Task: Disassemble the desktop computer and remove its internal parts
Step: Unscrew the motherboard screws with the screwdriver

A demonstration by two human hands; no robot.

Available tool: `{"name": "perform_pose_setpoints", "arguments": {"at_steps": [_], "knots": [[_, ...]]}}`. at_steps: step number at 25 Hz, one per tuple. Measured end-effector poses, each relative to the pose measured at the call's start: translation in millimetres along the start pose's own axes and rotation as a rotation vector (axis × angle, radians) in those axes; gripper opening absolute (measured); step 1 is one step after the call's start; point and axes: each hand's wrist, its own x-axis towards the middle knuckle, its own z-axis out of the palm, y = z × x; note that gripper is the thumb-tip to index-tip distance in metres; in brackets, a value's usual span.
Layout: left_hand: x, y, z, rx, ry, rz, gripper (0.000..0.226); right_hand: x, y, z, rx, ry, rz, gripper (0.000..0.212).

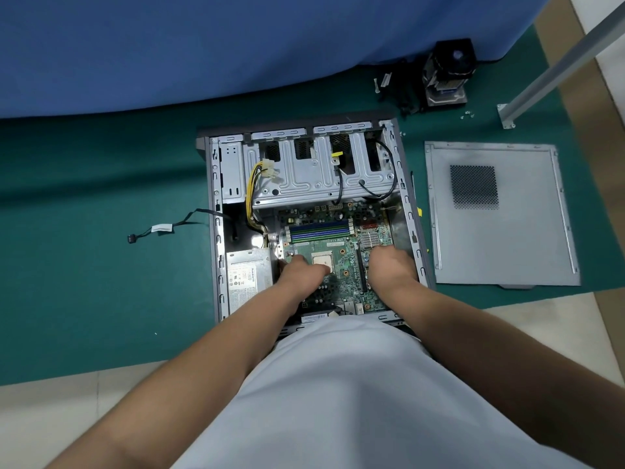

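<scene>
A green mat (84, 282) covers the floor. A blue cloth (203, 45) hangs along its far edge. A grey metal bar (558, 66) slants at upper right, its foot bracket (506, 117) resting on the mat. Pale floor tiles (50, 411) border the mat's near edge.

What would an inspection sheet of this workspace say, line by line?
Surface: green mat on a pale floor.
Job's things: open computer case lying flat; motherboard still inside, its processor bare; power supply in the near left corner; side panel lying to the right of the case.
Clutter: removed cooler with fan and loose screws on the mat beyond the case.
Hands: left hand and right hand both on the motherboard; the grip cannot be made out.
Cables: yellow and black bundle inside the case; black cable trailing out to the left.
Surroundings: blue cloth behind, grey metal post at right.
</scene>
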Motion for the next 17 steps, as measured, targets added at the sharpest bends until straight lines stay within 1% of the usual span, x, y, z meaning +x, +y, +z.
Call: {"name": "perform_pose_setpoints", "arguments": {"at_steps": [3, 11, 14, 17], "knots": [[-1.0, 1.6, -1.8, -0.062, -0.015, -0.004, 0.058, 2.2, -0.2, 0.1, 0.016, 0.002, 0.003, 0.019], [-4.6, 5.4, -2.3, -0.252, 0.032, 0.004, 0.024, 4.5, 1.5, 2.9, 0.016, 0.046, 0.007, 0.015], [-4.6, 5.7, -2.9, -0.303, 0.041, 0.008, 0.021, 5.8, 1.7, 3.0, 0.05, 0.058, 0.007, 0.013], [-4.7, 6.7, -2.6, -0.328, 0.042, 0.027, 0.025, 7.9, 0.6, 3.8, 0.152, 0.082, 0.037, 0.016]]}}
